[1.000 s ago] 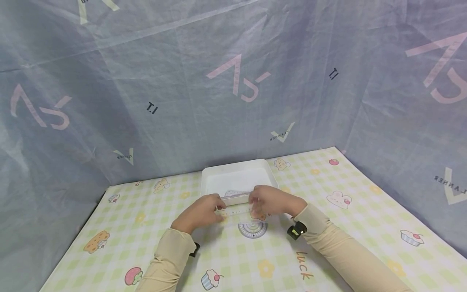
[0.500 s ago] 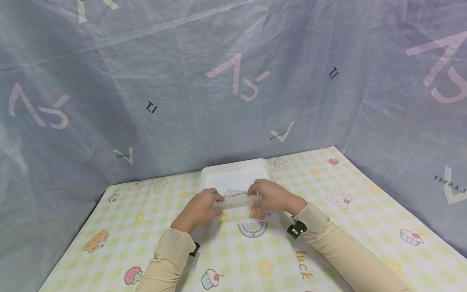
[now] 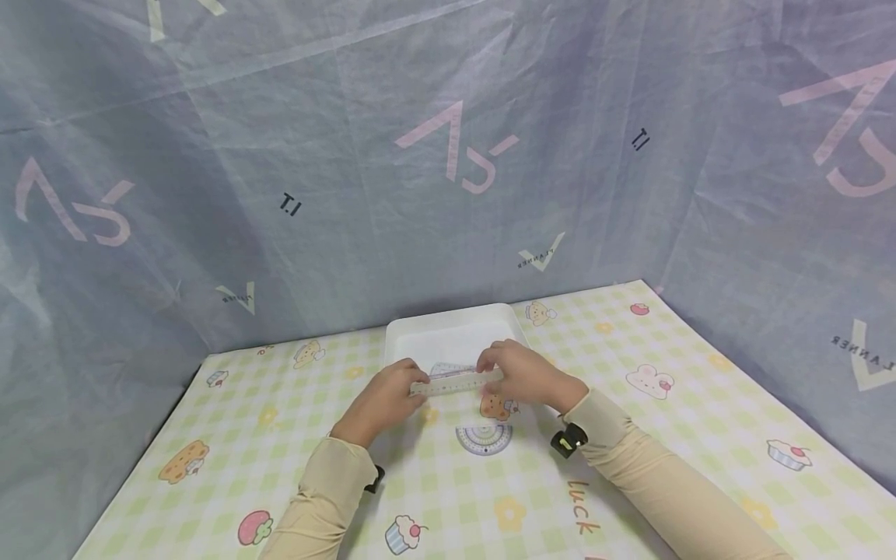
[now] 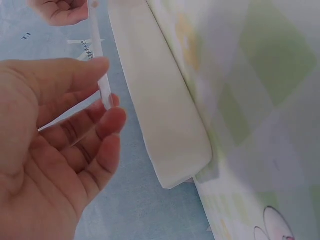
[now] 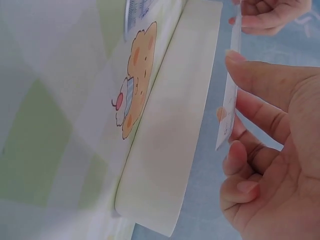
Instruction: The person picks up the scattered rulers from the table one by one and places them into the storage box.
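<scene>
A clear plastic ruler (image 3: 456,383) is held level in front of a white tray (image 3: 455,338), at about the height of its near rim. My left hand (image 3: 381,400) pinches one end between thumb and fingers. At the other end my right hand (image 3: 528,377) pinches it the same way, its lower fingers curled in the right wrist view. Inside the tray, near the front wall, lies a clear triangular-looking measuring piece (image 3: 446,369), partly hidden behind the ruler. A clear half-round protractor (image 3: 484,440) lies flat on the tablecloth between my forearms.
The tray stands near the table's back edge, close to a grey-blue cloth backdrop (image 3: 336,233). A green-checked tablecloth (image 3: 336,513) with printed cartoons covers the table. Another cloth wall (image 3: 791,311) borders the right side.
Both hands have raised the ruler from near the tablecloth, up and slightly forward to the tray's front rim. The protractor and tray have stayed put.
</scene>
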A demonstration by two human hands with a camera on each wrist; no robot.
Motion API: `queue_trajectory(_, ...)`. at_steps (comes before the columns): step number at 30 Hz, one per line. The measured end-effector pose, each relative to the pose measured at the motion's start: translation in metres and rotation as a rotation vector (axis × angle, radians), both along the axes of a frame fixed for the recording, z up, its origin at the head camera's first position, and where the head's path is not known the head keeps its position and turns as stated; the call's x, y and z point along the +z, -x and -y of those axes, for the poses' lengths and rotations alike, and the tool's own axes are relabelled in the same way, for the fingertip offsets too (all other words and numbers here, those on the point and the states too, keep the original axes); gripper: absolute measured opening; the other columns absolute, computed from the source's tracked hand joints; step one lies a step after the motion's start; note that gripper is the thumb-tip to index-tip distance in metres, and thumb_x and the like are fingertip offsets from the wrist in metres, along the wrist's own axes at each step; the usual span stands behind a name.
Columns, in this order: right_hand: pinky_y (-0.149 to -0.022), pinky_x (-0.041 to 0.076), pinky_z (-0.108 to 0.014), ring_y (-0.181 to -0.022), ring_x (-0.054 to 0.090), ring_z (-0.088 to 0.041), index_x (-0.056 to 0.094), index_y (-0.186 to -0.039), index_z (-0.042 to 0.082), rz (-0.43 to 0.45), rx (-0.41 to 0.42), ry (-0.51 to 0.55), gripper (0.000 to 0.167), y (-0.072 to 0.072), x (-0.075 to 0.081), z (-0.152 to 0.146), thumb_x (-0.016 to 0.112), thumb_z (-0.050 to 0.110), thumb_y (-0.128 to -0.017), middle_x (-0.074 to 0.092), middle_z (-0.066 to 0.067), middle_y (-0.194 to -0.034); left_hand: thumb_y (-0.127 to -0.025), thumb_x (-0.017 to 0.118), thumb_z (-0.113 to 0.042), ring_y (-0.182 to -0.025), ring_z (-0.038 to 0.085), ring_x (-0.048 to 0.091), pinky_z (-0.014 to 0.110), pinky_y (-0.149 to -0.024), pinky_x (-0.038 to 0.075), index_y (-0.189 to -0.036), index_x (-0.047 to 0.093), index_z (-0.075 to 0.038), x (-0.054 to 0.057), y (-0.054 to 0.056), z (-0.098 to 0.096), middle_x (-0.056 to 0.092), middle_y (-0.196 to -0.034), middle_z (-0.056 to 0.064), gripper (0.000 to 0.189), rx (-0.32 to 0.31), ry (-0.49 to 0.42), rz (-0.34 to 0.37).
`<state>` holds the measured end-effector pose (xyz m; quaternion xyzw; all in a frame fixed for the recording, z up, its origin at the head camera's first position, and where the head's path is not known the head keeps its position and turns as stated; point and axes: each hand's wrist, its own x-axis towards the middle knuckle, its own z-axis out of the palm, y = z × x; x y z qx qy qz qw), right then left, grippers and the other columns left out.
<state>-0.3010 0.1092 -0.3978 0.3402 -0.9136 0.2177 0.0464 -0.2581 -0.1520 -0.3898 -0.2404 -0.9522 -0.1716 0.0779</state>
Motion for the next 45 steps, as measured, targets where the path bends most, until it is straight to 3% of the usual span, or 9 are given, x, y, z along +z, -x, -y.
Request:
queue_trajectory(11, -0.078, 0.044, -0.034, -0.089, 0.049, -0.016, 0.061, -0.084, 0.02, -0.025, 0.002, 0.005, 0.019, 0.004, -0.003, -0.003, 0.079, 0.025, -0.085, 0.061, 0.001, -0.09, -0.087, 0.072, 0.001, -0.089, 0.02, 0.067, 0.035, -0.08, 0.056, -0.105, 0.074, -0.002, -0.001, 0.0, 0.0, 0.067, -0.108, 0.006, 0.019, 0.011, -0.037, -0.001)
queue_trajectory(18, -0.074, 0.045, -0.032, -0.08, 0.05, -0.014, 0.061, -0.087, 0.017, 0.005, 0.002, 0.038, 0.016, 0.007, -0.006, -0.005, 0.077, 0.021, -0.087, 0.058, -0.004, -0.095, -0.084, 0.069, 0.009, -0.093, 0.022, 0.067, 0.035, -0.081, 0.056, -0.102, 0.074, 0.0, -0.002, 0.002, 0.0, 0.068, -0.107, 0.007, 0.021, -0.018, -0.066, -0.039)
queue_trajectory(26, -0.079, 0.047, -0.033, -0.086, 0.055, -0.017, 0.064, -0.093, 0.015, 0.03, -0.027, 0.054, 0.013, 0.007, -0.008, -0.004, 0.076, 0.02, -0.089, 0.058, 0.001, -0.098, -0.083, 0.07, 0.009, -0.096, 0.023, 0.066, 0.036, -0.082, 0.056, -0.103, 0.074, 0.001, -0.005, 0.004, 0.001, 0.066, -0.113, 0.008, 0.022, -0.023, -0.067, -0.023)
queue_trajectory(32, -0.082, 0.049, -0.035, -0.089, 0.054, -0.014, 0.064, -0.093, 0.014, 0.014, -0.027, 0.075, 0.012, 0.008, -0.008, -0.004, 0.075, 0.017, -0.089, 0.058, 0.003, -0.099, -0.085, 0.072, 0.004, -0.098, 0.024, 0.066, 0.038, -0.083, 0.055, -0.105, 0.073, 0.002, -0.005, 0.003, 0.0, 0.065, -0.115, 0.009, 0.02, -0.029, -0.071, -0.002)
queue_trajectory(37, -0.088, 0.051, -0.038, -0.099, 0.06, -0.019, 0.064, -0.092, 0.015, -0.009, -0.021, 0.094, 0.009, 0.009, -0.009, -0.004, 0.073, 0.016, -0.091, 0.06, 0.002, -0.099, -0.086, 0.072, 0.004, -0.099, 0.024, 0.065, 0.039, -0.085, 0.055, -0.105, 0.073, 0.002, -0.006, 0.004, 0.001, 0.065, -0.116, 0.008, 0.02, -0.038, -0.073, -0.002)
queue_trajectory(45, -0.092, 0.051, -0.042, -0.106, 0.062, -0.026, 0.067, -0.096, 0.013, -0.019, -0.025, 0.113, 0.007, 0.01, -0.011, -0.005, 0.072, 0.013, -0.091, 0.064, -0.001, -0.101, -0.087, 0.071, 0.002, -0.114, 0.031, 0.063, 0.044, -0.097, 0.05, -0.112, 0.07, 0.001, -0.009, 0.005, 0.001, 0.064, -0.126, 0.015, 0.025, -0.019, -0.105, 0.015)
